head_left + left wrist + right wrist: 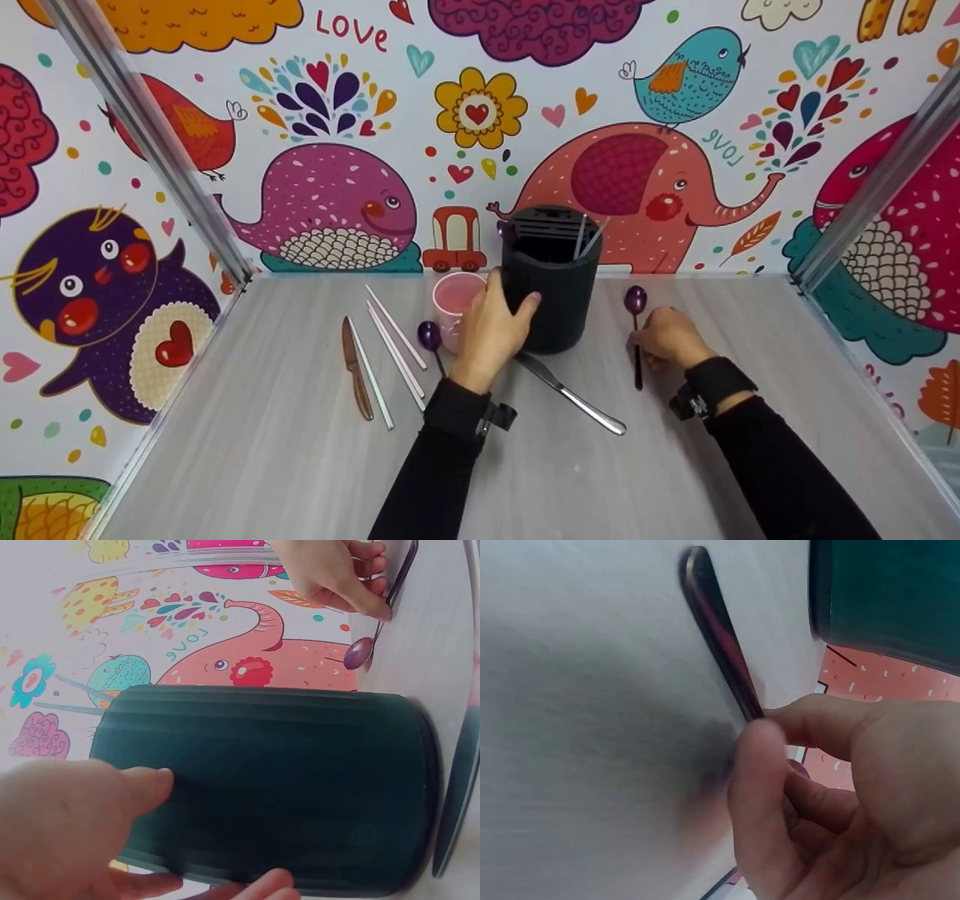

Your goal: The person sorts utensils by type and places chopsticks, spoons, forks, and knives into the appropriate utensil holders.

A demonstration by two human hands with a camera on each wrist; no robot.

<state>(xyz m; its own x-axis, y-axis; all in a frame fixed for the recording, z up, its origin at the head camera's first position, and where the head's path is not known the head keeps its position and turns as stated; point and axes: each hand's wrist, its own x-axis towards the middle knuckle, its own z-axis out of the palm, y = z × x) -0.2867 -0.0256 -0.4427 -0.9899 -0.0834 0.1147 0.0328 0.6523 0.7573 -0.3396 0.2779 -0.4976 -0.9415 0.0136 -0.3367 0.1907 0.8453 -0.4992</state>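
Observation:
A black cylindrical utensil holder (555,315) stands upright near the back wall. My left hand (491,330) grips its left side, the thumb (154,787) on the near face and the fingers round the other side. Two thin pale sticks (581,236) poke out of its slotted top, and a purple spoon bowl (508,229) shows at its left rim. To the right, my right hand (671,334) pinches the handle of a dark purple spoon (636,300) between thumb and fingers, close over the table. The spoon's bowl points toward the wall.
A pink cup (448,324) stands left of the holder, with another purple spoon (430,335) before it. A silver-handled table knife (592,412) lies in front of the holder. Farther left lie several pale chopsticks (394,349) and a brown knife (357,375). Patterned walls enclose the table (255,450).

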